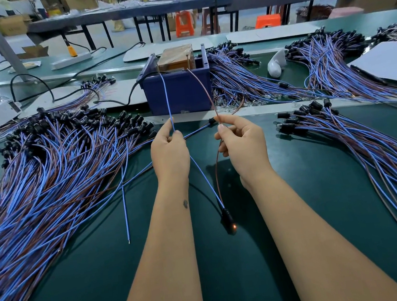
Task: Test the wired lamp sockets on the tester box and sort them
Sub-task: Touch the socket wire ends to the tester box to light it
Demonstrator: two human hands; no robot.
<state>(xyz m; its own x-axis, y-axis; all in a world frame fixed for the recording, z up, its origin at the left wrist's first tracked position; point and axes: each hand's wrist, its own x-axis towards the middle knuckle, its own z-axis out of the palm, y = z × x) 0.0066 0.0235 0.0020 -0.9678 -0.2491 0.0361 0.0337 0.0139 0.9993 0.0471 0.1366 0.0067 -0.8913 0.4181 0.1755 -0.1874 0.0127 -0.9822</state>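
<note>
A black lamp socket (227,220) with a small orange glow at its tip is seen hanging low between the two forearms, above the near middle of the dark green bench (292,226). From it a thin blue wire (204,175) and a thin brown wire (217,170) rise to the hands. The blue wire is pinched between thumb and fingers of the left hand (169,152), and it runs on upward into the dark blue plastic tester box (179,91) standing at the middle of the bench. The brown wire is pinched by the curled fingers of the right hand (241,144) and likewise led up to the top of the box. Inside the open box a tan block wrapped in clear film (175,58) is held; what the wire ends touch there cannot be told.

A large heap of blue-and-brown wired black sockets (49,168) is spread over the left side of the bench. A smaller bundle of the same wired sockets (358,135) lies along the right edge, and further bundles (241,83) are piled behind the box toward the far edge. A white bulb-shaped object (276,64) lies to the right of the box.
</note>
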